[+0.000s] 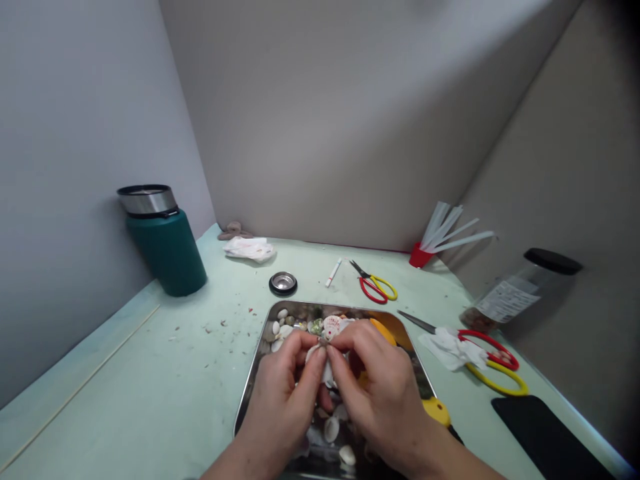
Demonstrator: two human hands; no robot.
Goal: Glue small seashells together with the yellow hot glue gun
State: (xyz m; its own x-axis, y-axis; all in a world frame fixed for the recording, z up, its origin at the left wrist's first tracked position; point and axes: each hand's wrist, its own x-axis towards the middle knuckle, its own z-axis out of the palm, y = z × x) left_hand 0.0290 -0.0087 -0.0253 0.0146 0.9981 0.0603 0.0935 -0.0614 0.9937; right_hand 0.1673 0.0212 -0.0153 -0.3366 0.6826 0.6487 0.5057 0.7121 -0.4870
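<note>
Over a metal tray [247, 373] of shells, my left hand [286, 381] and my right hand [383, 383] meet fingertip to fingertip. Both are closed in a pinch. Between the fingertips is a small greyish piece [324, 341], too small to name. Something pale, perhaps a shell, shows beside my left thumb, partly hidden by the fingers. Behind the hands lies a white shell with red spots [332, 325]. Closer to me in the tray are a white shell [331, 429] and another pale one [347, 455]. My hands cover the tray's middle.
A green bottle [167, 253] stands at left, its round lid [283, 283] nearer the middle. Scissors [374, 283] lie behind the tray; larger scissors [493, 360] and a tissue [453, 350] lie right, near a black phone-like slab [547, 437]. A tilted jar [520, 293] and red cup [420, 256] stand beyond.
</note>
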